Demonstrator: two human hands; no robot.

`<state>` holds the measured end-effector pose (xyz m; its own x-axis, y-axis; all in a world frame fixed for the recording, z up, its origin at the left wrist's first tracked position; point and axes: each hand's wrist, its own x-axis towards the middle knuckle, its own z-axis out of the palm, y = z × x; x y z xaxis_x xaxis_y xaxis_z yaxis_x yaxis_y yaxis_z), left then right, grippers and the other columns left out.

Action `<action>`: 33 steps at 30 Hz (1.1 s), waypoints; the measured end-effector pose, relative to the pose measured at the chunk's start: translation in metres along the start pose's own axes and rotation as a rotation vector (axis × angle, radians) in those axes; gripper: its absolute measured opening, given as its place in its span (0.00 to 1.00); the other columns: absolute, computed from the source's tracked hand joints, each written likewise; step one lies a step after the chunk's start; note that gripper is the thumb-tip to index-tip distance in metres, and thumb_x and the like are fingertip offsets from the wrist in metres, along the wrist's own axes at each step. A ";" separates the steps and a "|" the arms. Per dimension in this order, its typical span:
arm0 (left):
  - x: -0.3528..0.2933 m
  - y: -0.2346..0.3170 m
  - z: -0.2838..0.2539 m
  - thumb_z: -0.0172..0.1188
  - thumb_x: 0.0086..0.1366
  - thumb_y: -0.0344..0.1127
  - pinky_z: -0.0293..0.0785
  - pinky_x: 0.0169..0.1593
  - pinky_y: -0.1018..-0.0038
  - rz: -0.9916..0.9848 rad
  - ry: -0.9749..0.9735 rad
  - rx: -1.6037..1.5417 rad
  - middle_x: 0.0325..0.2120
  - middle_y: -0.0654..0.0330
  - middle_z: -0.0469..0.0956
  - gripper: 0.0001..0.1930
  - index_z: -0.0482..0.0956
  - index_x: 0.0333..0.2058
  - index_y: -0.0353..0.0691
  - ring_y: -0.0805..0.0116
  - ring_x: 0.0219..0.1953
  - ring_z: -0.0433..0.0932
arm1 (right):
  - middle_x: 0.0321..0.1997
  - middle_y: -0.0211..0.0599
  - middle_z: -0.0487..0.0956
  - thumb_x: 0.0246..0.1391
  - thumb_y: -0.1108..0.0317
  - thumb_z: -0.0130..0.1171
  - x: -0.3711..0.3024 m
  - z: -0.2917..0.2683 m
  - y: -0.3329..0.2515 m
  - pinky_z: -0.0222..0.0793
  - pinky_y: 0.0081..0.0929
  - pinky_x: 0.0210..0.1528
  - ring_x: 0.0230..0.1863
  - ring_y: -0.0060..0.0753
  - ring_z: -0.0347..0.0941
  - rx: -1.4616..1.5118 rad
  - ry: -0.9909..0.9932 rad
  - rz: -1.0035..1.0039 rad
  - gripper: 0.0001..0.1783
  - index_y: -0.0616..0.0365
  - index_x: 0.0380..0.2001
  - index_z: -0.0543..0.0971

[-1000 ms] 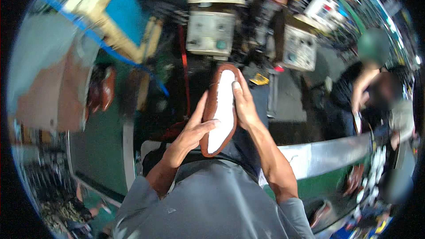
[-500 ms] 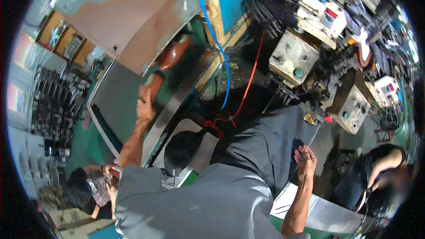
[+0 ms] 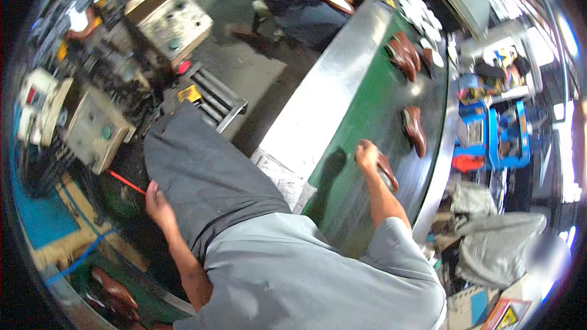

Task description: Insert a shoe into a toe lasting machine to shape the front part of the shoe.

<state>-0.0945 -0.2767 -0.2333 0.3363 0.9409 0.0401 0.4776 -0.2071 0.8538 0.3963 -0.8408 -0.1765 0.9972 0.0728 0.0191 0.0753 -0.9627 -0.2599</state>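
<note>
My right hand (image 3: 367, 156) is closed on a brown leather shoe (image 3: 387, 172) over the green conveyor belt (image 3: 348, 140) at the right; the fingers cover part of the shoe. Farther along the same belt lie another brown shoe (image 3: 414, 131) and a pair of brown shoes (image 3: 403, 55). My left hand (image 3: 159, 206) hangs beside my dark trousers, its fingers loosely bent, with nothing visible in it. A red hose (image 3: 126, 181) runs up to that hand's edge in the picture, seemingly passing behind it.
Machines with control boxes (image 3: 98, 129) crowd the left. At the lower left, more brown shoes (image 3: 115, 290) lie on another green surface. A seated co-worker (image 3: 306, 6) handles a shoe beyond the metal ledge (image 3: 330, 85). Blue racks (image 3: 489, 134) stand past the belt.
My body has turned far to the right, away from the left-side conveyor. My left hand has come off a brown shoe there; my right hand has reached out and taken hold of another.
</note>
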 end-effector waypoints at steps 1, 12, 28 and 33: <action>0.012 0.074 0.037 0.52 0.75 0.23 0.76 0.68 0.63 0.145 -0.106 0.238 0.60 0.49 0.81 0.20 0.81 0.63 0.32 0.53 0.64 0.81 | 0.52 0.58 0.88 0.60 0.67 0.62 -0.020 -0.025 0.054 0.78 0.51 0.64 0.56 0.61 0.85 0.165 0.036 0.084 0.20 0.59 0.54 0.87; 0.012 0.202 0.128 0.54 0.77 0.23 0.80 0.62 0.64 0.288 -0.670 0.100 0.55 0.49 0.83 0.17 0.82 0.60 0.28 0.56 0.57 0.85 | 0.77 0.64 0.68 0.46 0.51 0.85 -0.089 -0.049 0.251 0.67 0.53 0.77 0.76 0.69 0.67 -0.162 -0.187 0.275 0.69 0.51 0.84 0.54; -0.013 0.289 0.209 0.60 0.76 0.24 0.80 0.59 0.69 0.158 -1.042 -0.359 0.55 0.50 0.84 0.24 0.76 0.68 0.35 0.64 0.54 0.85 | 0.63 0.48 0.83 0.57 0.61 0.78 -0.103 0.027 -0.020 0.75 0.36 0.65 0.60 0.40 0.81 1.069 -0.279 0.425 0.47 0.66 0.74 0.68; 0.022 0.350 0.185 0.67 0.75 0.31 0.82 0.61 0.65 0.358 -0.979 -0.397 0.67 0.50 0.72 0.35 0.66 0.77 0.42 0.61 0.60 0.81 | 0.69 0.50 0.78 0.59 0.63 0.76 -0.103 -0.049 -0.209 0.72 0.37 0.69 0.66 0.42 0.77 1.117 -0.693 0.180 0.48 0.68 0.76 0.65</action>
<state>0.2305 -0.3777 -0.0298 0.9808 0.1906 0.0403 -0.0097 -0.1590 0.9872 0.2775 -0.6601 -0.0764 0.7616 0.4056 -0.5054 -0.4303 -0.2666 -0.8624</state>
